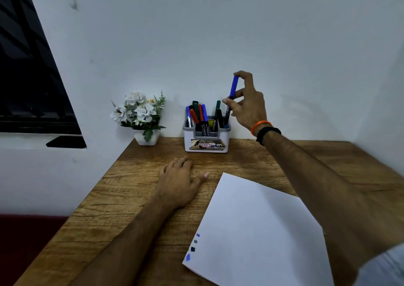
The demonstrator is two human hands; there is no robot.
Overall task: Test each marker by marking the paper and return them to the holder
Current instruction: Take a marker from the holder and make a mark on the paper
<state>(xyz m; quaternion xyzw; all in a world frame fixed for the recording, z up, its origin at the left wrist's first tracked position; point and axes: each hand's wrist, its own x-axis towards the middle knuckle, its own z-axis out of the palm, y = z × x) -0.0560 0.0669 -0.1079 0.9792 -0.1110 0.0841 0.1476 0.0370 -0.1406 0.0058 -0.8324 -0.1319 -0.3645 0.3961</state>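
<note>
The blue marker (231, 97) is upright with its cap up, pinched between thumb and fingers of the right hand (247, 104), its bottom end just inside the right compartment of the holder (206, 142). That white-and-grey holder sits at the back of the table (135, 189) and has red, green, blue and black markers standing in it. Left hand (179, 180) lies flat on the wood, fingers relaxed, holding nothing. The paper (258, 231) has a few blue and dark dabs near its lower left corner. Small pot of white flowers (140, 115) left of the holder.

Bare surface (135, 189) lies open between the paper (258, 231) and the holder (206, 141). Upright markers (200, 116) crowd the holder's compartments; the flower pot (146, 138) stands near its left side, the wall (218, 34) just behind.
</note>
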